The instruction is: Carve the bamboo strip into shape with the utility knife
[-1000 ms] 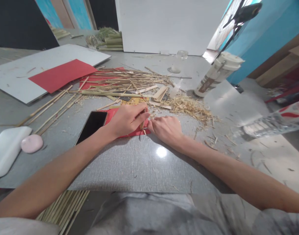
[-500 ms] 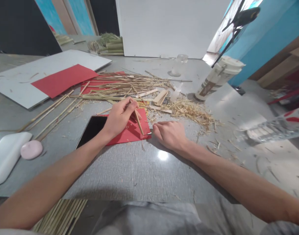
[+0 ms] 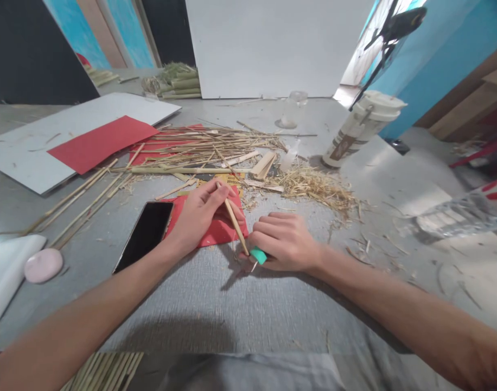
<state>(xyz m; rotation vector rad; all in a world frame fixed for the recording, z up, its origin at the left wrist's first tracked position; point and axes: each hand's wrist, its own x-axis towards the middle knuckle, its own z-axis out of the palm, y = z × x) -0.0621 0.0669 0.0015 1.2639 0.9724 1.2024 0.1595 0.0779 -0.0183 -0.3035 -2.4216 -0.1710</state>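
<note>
While the left hand (image 3: 203, 209) pinches a thin stick (image 3: 233, 220) near its upper end, between thumb and fingers, the right hand (image 3: 283, 241) is curled around something with a green end (image 3: 258, 255) (most of it is hidden in the fist). From the left grip, the stick's long axis slants toward the wearer and to the right, so its lower end comes right up to the right hand's fingers, just beside the green piece — whether the two touch, I cannot tell. That lower end is nearer the right hand; the upper end belongs to the left. A thin, pale sliver pokes out below the green piece, on the wearer's side.

Under and beside the left grip lies a red card (image 3: 220, 234), its edge stopping short of the right hand. Left of that grip, close to the wrist, is a phone (image 3: 142, 236). Beyond both hands the room is crowded: a heap of stalks (image 3: 216, 142) past the left, straw shavings (image 3: 317, 187) past the right. Toward the wearer, the table (image 3: 183, 304) offers a broad open stretch — running from below the hands to its near edge.
</note>
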